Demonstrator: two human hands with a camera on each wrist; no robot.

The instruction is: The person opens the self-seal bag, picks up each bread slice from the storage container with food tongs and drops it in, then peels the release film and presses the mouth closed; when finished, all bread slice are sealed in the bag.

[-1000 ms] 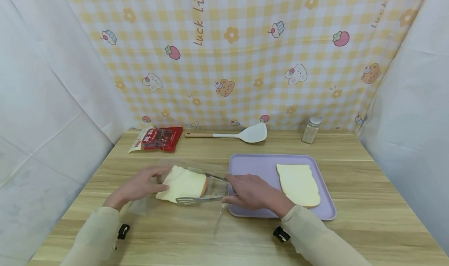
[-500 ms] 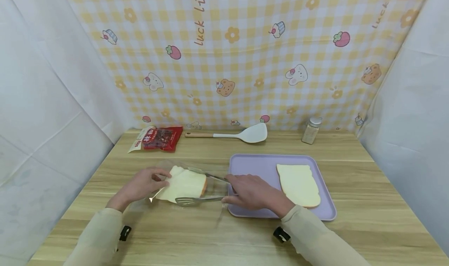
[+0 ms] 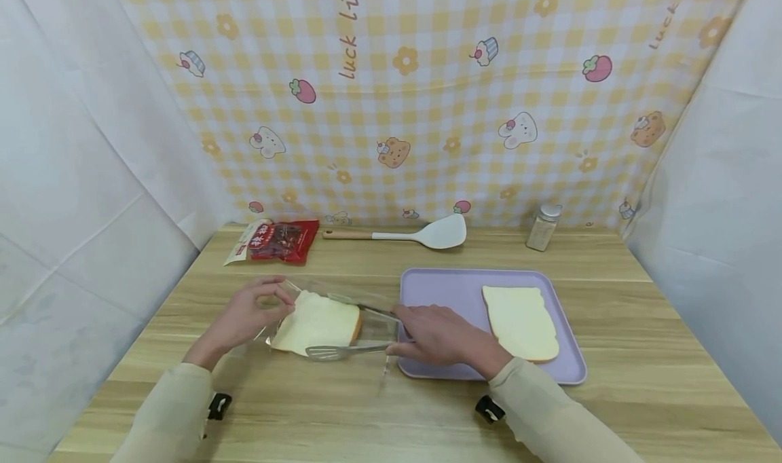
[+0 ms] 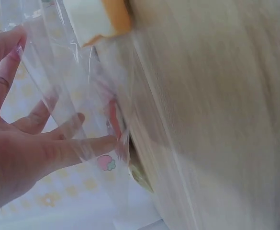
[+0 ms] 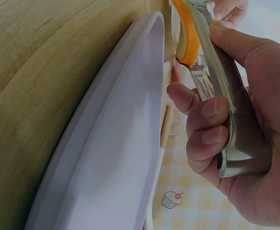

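A clear plastic bag (image 4: 63, 72) lies around a slice of white bread (image 3: 318, 322) at the table's left-centre. My left hand (image 3: 244, 319) pinches the film at the bag's left part between thumb and forefinger; the other fingers are spread behind the film in the left wrist view. Metal tongs (image 5: 221, 72) are gripped in my right hand (image 3: 441, 334), fingers wrapped round the handle. They reach into the bag from the right, one slotted tip (image 3: 326, 352) along the slice's near edge and the other by its far edge. Whether the tips press the bread, I cannot tell.
Under my right hand is a lilac tray (image 3: 440, 280) bearing a second bread slice (image 3: 520, 322). Along the back stand or lie a red snack packet (image 3: 284, 241), a white spatula (image 3: 442, 232) with a wooden handle, and a small lidded jar (image 3: 544, 227). A checked cloth (image 3: 342, 110) hangs behind.
My left hand has shifted slightly away from me and off the bread's edge, drawing the film up at the left. The tongs, right hand and bread have hardly moved.
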